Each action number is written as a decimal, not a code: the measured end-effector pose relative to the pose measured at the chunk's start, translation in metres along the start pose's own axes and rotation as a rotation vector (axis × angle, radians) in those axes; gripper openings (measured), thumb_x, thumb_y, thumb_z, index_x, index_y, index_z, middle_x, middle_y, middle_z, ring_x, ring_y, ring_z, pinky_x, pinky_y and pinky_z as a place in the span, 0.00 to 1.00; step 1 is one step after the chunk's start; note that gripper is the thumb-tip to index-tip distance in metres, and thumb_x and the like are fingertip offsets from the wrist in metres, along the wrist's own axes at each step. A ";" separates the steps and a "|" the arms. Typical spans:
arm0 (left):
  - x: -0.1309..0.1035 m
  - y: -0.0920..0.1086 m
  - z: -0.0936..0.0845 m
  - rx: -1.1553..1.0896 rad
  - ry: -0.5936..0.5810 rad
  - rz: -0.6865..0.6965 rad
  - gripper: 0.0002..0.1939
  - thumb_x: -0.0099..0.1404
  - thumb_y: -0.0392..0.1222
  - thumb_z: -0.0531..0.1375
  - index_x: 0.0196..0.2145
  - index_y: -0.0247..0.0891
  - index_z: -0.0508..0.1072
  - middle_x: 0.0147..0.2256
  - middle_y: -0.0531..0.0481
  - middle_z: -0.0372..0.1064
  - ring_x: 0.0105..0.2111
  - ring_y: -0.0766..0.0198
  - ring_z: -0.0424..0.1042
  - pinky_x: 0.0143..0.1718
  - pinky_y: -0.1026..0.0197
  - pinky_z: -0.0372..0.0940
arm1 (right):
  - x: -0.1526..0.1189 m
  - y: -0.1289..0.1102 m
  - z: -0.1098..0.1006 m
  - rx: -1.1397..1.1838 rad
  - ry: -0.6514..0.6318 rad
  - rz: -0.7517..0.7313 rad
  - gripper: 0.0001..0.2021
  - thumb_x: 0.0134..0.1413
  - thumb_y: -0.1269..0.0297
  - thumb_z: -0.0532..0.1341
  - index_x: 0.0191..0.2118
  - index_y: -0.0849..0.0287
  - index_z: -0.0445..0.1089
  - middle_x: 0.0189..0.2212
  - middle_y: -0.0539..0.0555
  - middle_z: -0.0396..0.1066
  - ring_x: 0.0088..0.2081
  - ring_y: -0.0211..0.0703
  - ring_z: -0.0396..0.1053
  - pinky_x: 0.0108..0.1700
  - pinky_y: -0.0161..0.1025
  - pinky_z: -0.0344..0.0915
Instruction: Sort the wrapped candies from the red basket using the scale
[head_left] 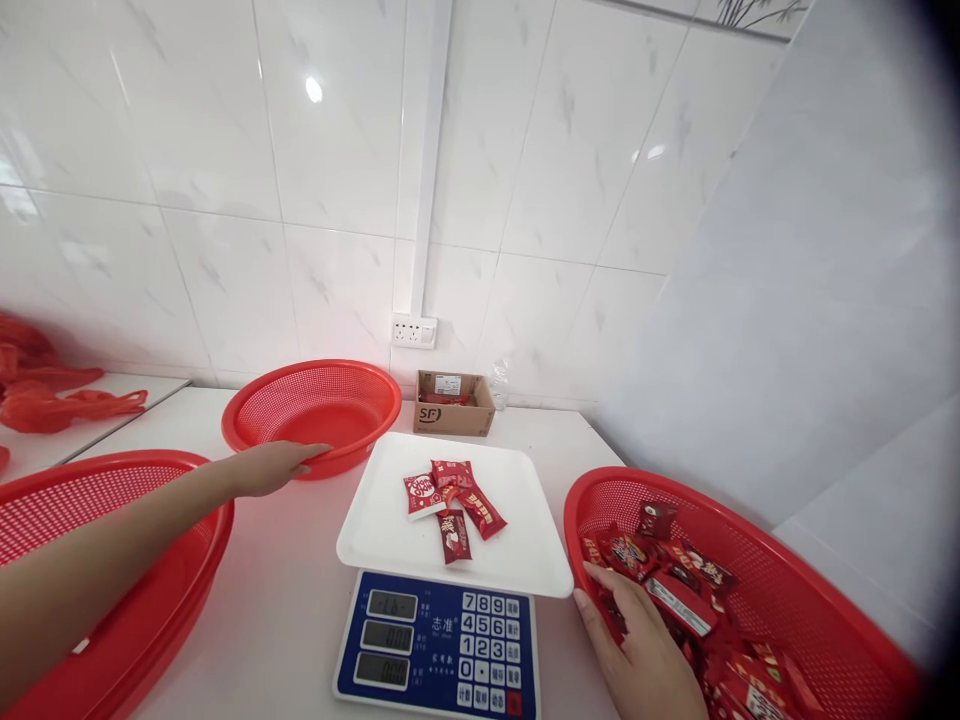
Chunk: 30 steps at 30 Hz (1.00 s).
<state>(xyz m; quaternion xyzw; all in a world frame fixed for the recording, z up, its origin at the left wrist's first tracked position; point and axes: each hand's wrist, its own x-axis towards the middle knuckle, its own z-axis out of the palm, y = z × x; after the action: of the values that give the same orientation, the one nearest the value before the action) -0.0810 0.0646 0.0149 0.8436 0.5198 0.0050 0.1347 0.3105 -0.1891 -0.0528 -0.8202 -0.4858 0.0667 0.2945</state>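
Observation:
My left hand [277, 467] reaches to a red plastic basket [247, 430] at the back left, its fingers over the near rim and the thumb low outside. My right hand [637, 645] grips the left rim of another red basket [814, 590], which holds several red snack packets [694, 565]. Between the hands stands a digital scale [439, 640] with a white tray [517, 490]. On the tray lie several small red packets [480, 510], clustered near its middle. The scale's blue panel has three displays and a keypad.
A third red basket [187, 590] stands at the near left under my left forearm. Behind the scale is a small cardboard box [454, 420] with red items inside. Red plastic bags [52, 400] lie at the far left. A wall socket [414, 331] is above the table's back edge.

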 end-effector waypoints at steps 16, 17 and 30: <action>-0.001 0.138 0.022 0.037 -0.096 0.472 0.29 0.63 0.52 0.48 0.60 0.46 0.50 0.59 0.46 0.53 0.58 0.55 0.53 0.55 0.53 0.53 | -0.004 -0.008 -0.004 -0.042 0.026 0.001 0.23 0.53 0.48 0.47 0.48 0.54 0.66 0.51 0.56 0.65 0.52 0.50 0.62 0.46 0.46 0.65; 0.001 0.144 0.023 0.039 -0.106 0.457 0.31 0.62 0.54 0.48 0.61 0.45 0.48 0.59 0.44 0.53 0.58 0.54 0.53 0.54 0.52 0.54 | -0.004 -0.009 -0.004 -0.042 0.025 0.002 0.23 0.53 0.48 0.47 0.47 0.55 0.66 0.51 0.56 0.65 0.52 0.50 0.62 0.46 0.46 0.65; 0.011 0.136 0.027 0.155 0.079 0.283 0.19 0.66 0.43 0.40 0.53 0.45 0.58 0.49 0.44 0.66 0.43 0.54 0.69 0.37 0.56 0.63 | -0.005 -0.012 -0.007 -0.052 -0.005 0.018 0.24 0.53 0.48 0.46 0.48 0.55 0.65 0.52 0.55 0.64 0.53 0.51 0.61 0.47 0.48 0.64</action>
<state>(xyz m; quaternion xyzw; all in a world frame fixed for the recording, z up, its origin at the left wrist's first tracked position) 0.0471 0.0110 0.0191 0.9153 0.3997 0.0168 0.0468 0.3014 -0.1919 -0.0418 -0.8318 -0.4808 0.0586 0.2710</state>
